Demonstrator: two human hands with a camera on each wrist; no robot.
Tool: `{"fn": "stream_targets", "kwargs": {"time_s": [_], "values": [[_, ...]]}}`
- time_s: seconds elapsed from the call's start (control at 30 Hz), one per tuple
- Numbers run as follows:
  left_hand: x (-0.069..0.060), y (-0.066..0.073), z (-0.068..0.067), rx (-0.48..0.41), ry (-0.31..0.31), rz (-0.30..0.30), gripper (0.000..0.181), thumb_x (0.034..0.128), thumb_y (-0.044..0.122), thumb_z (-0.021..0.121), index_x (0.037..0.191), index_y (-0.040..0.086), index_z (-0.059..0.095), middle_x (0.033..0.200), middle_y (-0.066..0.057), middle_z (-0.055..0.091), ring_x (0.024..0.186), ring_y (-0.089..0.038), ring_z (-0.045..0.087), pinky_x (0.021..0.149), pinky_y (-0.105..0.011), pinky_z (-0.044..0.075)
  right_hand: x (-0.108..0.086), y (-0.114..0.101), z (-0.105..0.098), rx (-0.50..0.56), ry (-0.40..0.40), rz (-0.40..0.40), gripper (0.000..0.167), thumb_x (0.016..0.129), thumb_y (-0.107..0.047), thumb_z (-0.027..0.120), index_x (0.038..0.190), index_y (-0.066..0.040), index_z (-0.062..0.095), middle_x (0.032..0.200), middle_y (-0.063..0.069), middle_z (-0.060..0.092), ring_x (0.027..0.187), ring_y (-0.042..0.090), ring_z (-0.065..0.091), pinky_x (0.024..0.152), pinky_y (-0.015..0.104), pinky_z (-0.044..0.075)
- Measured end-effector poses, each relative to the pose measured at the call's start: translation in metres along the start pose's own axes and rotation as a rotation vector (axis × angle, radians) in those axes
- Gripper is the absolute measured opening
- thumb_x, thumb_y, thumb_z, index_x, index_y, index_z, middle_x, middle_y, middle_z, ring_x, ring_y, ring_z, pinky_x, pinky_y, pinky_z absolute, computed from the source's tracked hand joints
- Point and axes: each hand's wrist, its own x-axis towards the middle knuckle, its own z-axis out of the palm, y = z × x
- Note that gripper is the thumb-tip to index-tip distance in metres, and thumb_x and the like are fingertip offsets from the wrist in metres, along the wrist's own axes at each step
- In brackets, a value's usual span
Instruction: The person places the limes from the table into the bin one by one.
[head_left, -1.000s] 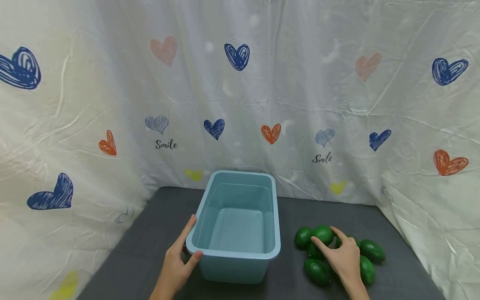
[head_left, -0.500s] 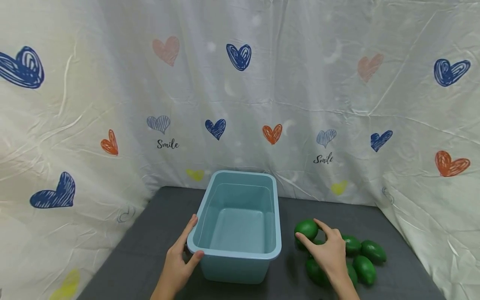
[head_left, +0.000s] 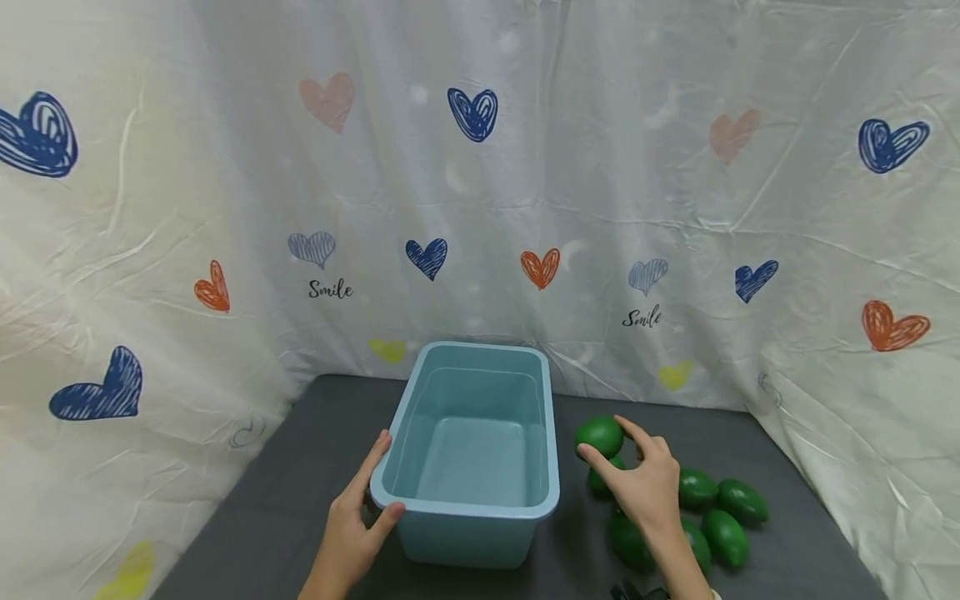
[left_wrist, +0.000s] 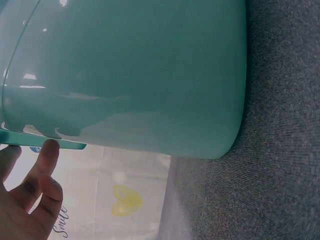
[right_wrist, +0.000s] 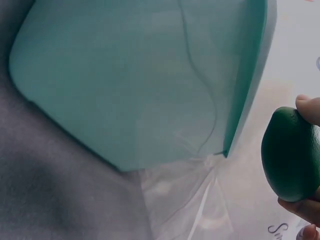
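The right hand [head_left: 649,486] pinches a dark green oval fruit [head_left: 598,437] between thumb and fingers, just right of the light blue bin [head_left: 476,505]. That fruit [right_wrist: 290,155] appears apart from the bin [right_wrist: 115,85] in the right wrist view. The left hand [head_left: 352,521] grips the bin's near left corner, its thumb at the front and its fingers along the left side. The left wrist view has the left fingers [left_wrist: 48,150] at the bin's rim. Nothing lies on the visible floor of the bin.
Several more green fruits [head_left: 724,537] lie on the dark grey table [head_left: 288,483], around and right of the right forearm. A small black object [head_left: 637,592] shows at the bottom edge. Behind hangs a pale curtain [head_left: 480,192] printed with hearts.
The right hand has taken a green fruit from the group and lifted it up and leftward, towards the bin. The left hand and the bin have stayed in place.
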Motion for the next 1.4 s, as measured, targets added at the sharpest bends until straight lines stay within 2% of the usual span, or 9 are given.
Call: {"fn": "stream_targets", "kwargs": {"time_s": [0.1, 0.23, 0.33, 0.43, 0.63, 0.93, 1.07, 1.17, 1.4], "values": [[-0.002, 0.001, -0.002, -0.019, -0.005, -0.002, 0.084, 0.0961, 0.013, 0.076, 0.168, 0.029, 0.035, 0.172, 0.002, 0.036, 0.150, 0.007, 0.031, 0.105, -0.007, 0.033, 0.000, -0.005, 0.004, 0.011, 0.007, -0.018, 0.071, 0.075, -0.041, 0.097, 0.135, -0.011, 0.074, 0.084, 0.005, 0.054, 0.075, 0.019, 0.040, 0.070, 0.036, 0.036], [-0.001, 0.001, -0.005, 0.000, -0.004, 0.008, 0.084, 0.0955, 0.014, 0.077, 0.167, 0.030, 0.036, 0.171, 0.005, 0.037, 0.146, 0.008, 0.037, 0.093, -0.014, 0.046, 0.000, -0.013, 0.010, 0.031, -0.006, -0.043, 0.071, 0.074, -0.041, 0.097, 0.135, -0.011, 0.074, 0.084, 0.004, 0.054, 0.074, 0.019, 0.042, 0.069, 0.035, 0.037], [-0.001, 0.001, -0.006, 0.023, -0.003, 0.014, 0.082, 0.0954, 0.018, 0.077, 0.166, 0.031, 0.038, 0.170, 0.007, 0.038, 0.130, 0.006, 0.050, 0.077, -0.025, 0.051, 0.000, -0.020, 0.016, 0.053, -0.011, -0.066, 0.070, 0.076, -0.040, 0.096, 0.135, -0.010, 0.074, 0.087, 0.006, 0.059, 0.076, 0.019, 0.043, 0.070, 0.035, 0.038], [-0.001, 0.001, -0.006, 0.030, -0.010, 0.012, 0.081, 0.0957, 0.021, 0.077, 0.166, 0.032, 0.039, 0.170, 0.007, 0.039, 0.114, -0.002, 0.053, 0.069, -0.029, 0.049, 0.001, -0.026, 0.021, 0.068, -0.005, -0.095, 0.068, 0.076, -0.039, 0.095, 0.134, -0.010, 0.075, 0.086, 0.005, 0.058, 0.075, 0.018, 0.041, 0.070, 0.035, 0.037], [0.000, 0.001, -0.008, 0.038, -0.010, 0.014, 0.080, 0.0960, 0.023, 0.077, 0.166, 0.031, 0.039, 0.169, 0.005, 0.040, 0.110, -0.004, 0.053, 0.069, -0.026, 0.047, 0.003, -0.041, 0.033, 0.107, -0.038, -0.135, 0.068, 0.076, -0.040, 0.095, 0.134, -0.012, 0.075, 0.084, 0.003, 0.055, 0.075, 0.017, 0.039, 0.070, 0.035, 0.035], [-0.002, 0.000, -0.006, 0.026, -0.012, 0.013, 0.079, 0.0969, 0.024, 0.077, 0.166, 0.031, 0.038, 0.169, 0.004, 0.040, 0.106, -0.006, 0.054, 0.069, -0.030, 0.048, 0.002, -0.055, 0.048, 0.135, -0.120, -0.155, 0.071, 0.076, -0.042, 0.095, 0.137, -0.013, 0.074, 0.087, 0.002, 0.055, 0.076, 0.015, 0.038, 0.070, 0.035, 0.037], [-0.002, 0.000, -0.005, 0.023, -0.014, 0.004, 0.080, 0.0970, 0.023, 0.076, 0.166, 0.033, 0.038, 0.169, 0.005, 0.040, 0.106, -0.007, 0.054, 0.069, -0.030, 0.048, 0.003, -0.057, 0.047, 0.148, -0.136, -0.175, 0.073, 0.077, -0.041, 0.095, 0.140, -0.012, 0.071, 0.107, 0.002, 0.072, 0.079, 0.016, 0.042, 0.072, 0.034, 0.038], [-0.002, 0.000, -0.005, 0.024, -0.012, -0.003, 0.081, 0.0962, 0.021, 0.077, 0.166, 0.033, 0.038, 0.169, 0.006, 0.040, 0.105, -0.007, 0.054, 0.069, -0.031, 0.048, 0.005, -0.057, 0.044, 0.149, -0.129, -0.206, 0.074, 0.078, -0.039, 0.095, 0.142, -0.009, 0.069, 0.124, 0.001, 0.075, 0.080, 0.016, 0.043, 0.073, 0.033, 0.037], [-0.002, -0.001, -0.006, 0.005, -0.016, 0.001, 0.081, 0.0969, 0.021, 0.076, 0.167, 0.032, 0.037, 0.170, 0.005, 0.039, 0.104, -0.006, 0.056, 0.068, -0.031, 0.049, 0.010, -0.045, 0.029, 0.137, -0.092, -0.216, 0.074, 0.078, -0.034, 0.096, 0.142, -0.009, 0.068, 0.125, 0.007, 0.076, 0.057, 0.011, 0.043, 0.055, 0.026, 0.037]]}}
